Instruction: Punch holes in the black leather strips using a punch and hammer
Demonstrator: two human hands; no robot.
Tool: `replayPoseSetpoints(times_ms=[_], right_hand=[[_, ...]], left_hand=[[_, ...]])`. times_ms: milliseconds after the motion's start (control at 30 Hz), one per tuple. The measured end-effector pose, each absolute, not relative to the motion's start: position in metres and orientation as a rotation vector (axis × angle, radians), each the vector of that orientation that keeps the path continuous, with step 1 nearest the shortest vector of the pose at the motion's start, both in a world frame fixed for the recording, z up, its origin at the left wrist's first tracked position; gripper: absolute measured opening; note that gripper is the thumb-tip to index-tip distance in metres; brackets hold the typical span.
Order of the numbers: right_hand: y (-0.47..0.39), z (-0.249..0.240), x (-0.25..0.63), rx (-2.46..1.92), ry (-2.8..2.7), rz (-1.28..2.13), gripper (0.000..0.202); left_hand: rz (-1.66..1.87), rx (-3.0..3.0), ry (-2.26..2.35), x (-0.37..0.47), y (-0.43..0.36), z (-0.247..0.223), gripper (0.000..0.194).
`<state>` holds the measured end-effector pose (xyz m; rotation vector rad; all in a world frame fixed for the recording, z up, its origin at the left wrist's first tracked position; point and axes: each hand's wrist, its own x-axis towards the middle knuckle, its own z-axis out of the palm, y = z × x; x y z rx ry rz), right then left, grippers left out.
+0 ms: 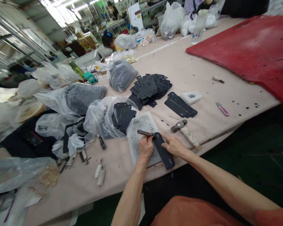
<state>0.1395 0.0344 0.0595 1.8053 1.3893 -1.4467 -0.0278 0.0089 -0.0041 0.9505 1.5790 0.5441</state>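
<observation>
My left hand (146, 147) is closed around a slim dark metal tool (143, 132), whose exact kind I cannot make out. One end of the tool meets the upper end of a long black panel (164, 152) with rounded ends and small slots. My right hand (175, 145) grips this panel by its right edge, fingers bent over it. Below both hands lies a pale speckled slab (136, 135), partly covered by the panel. A hammer (185, 131) with a wrapped pale handle rests on the table just right of my right hand.
Beyond the slab, black panels form a loose pile (151, 89) and a small stack (180, 105) beside a white block (191, 97). Plastic bags (101, 117) crowd the left. Pink-handled snips (222, 109) and a red sheet (245, 47) lie to the right.
</observation>
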Motion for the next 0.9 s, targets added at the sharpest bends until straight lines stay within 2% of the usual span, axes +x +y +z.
replayPoseSetpoints(times_ms=[267,900], right_hand=[[0.031,0.069,0.135,1.801,1.436,-1.396,0.056],[0.024,0.071,0.133,1.739,1.445,-1.325,0.057]], left_hand=[[0.555,1.014,1.553,-0.023,0.006,-0.008,0.023],[0.464,1.200,1.568,-0.020,0.005,-0.006,0.030]])
